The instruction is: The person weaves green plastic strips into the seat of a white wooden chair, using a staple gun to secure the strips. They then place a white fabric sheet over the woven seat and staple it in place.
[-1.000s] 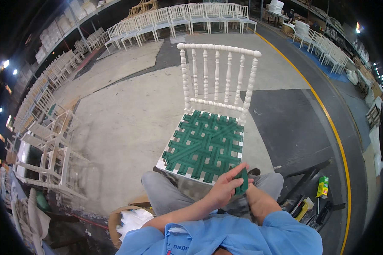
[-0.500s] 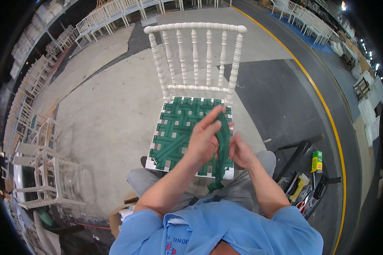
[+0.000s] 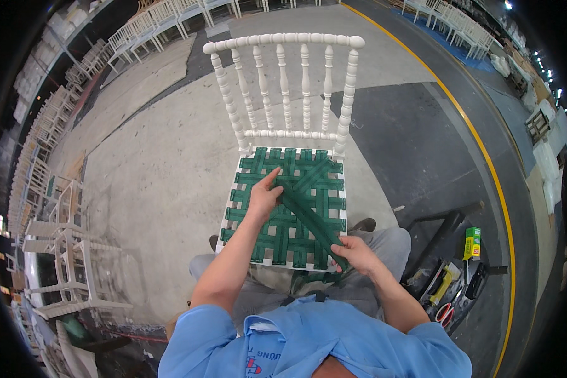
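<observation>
A white chair [image 3: 285,39] with turned spindles stands in front of me, its seat woven from green webbing [image 3: 282,236]. One loose green webbing strap [image 3: 310,219] runs diagonally over the seat. My left hand [image 3: 264,198] is over the middle of the seat, thumb and lower fingers at the strap's upper part, index finger stretched forward. My right hand [image 3: 357,254] pinches the same strap at the seat's near right corner. More of the strap hangs below the front rail toward my lap. Another diagonal band lies across the far right of the seat.
On a dark stand to my right lie a yellow-handled tool [image 3: 446,280], red-handled scissors [image 3: 445,314] and a green-yellow box [image 3: 472,243]. Unfinished chair frames [image 3: 75,271] stand to the left. Rows of white chairs [image 3: 148,28] line the far side.
My left hand has moved left over the seat, and my right hand has come down to the near right corner. The strap, bunched between them before, is now stretched diagonally. The chair has turned slightly.
</observation>
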A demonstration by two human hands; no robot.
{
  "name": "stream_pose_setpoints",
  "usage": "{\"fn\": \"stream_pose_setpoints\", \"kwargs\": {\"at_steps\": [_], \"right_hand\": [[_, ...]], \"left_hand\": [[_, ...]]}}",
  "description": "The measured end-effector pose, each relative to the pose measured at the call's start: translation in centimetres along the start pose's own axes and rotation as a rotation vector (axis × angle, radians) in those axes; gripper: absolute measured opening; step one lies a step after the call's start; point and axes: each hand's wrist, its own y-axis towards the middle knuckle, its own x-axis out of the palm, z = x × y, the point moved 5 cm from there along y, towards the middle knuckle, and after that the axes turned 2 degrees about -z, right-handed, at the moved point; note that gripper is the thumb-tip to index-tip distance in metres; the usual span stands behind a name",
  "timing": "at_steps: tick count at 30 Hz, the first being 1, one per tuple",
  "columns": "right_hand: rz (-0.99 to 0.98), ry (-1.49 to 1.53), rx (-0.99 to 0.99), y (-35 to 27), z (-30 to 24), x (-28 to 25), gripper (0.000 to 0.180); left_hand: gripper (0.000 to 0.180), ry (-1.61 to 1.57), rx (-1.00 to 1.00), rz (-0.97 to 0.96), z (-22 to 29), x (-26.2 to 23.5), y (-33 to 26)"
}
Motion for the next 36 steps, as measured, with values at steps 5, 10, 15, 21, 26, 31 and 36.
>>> {"fn": "stream_pose_setpoints", "kwargs": {"at_steps": [5, 10, 15, 21, 26, 31, 36], "right_hand": [[0.106, 0.045, 0.096, 1.1, 3.5, -0.6, 0.016], [0.303, -0.383, 0.008, 2.7, 4.2, -2.7, 0.02], [0.599, -0.867, -0.452, 5.2, -0.1, -0.3, 0.033], [0.104, 0.442, 0.127, 16.0, -0.2, 6.8, 0.023], [0.056, 0.907, 0.215, 21.5, 0.2, 6.8, 0.016], [0.047, 1.231, 0.18, 24.3, 0.5, 6.8, 0.037], [0.014, 1.418, 0.232, 25.9, 0.3, 7.5, 0.048]], "left_hand": [[0.07, 0.332, -0.052, 0.012, -5.1, -1.7, 2.6], [0.028, 0.881, 0.133, 0.011, -6.3, -1.1, 4.7], [0.02, 0.923, 0.107, 0.1, -7.6, -0.5, 5.0], [0.023, 0.926, 0.13, 0.1, -8.4, -0.5, 5.3], [0.028, 0.852, 0.092, 0.347, -7.2, -2.3, 6.1], [0.025, 1.063, -0.401, 0.007, -7.5, -2.3, 9.2], [0.026, 1.019, -0.824, -0.404, -8.6, -2.5, 11.1]]}}
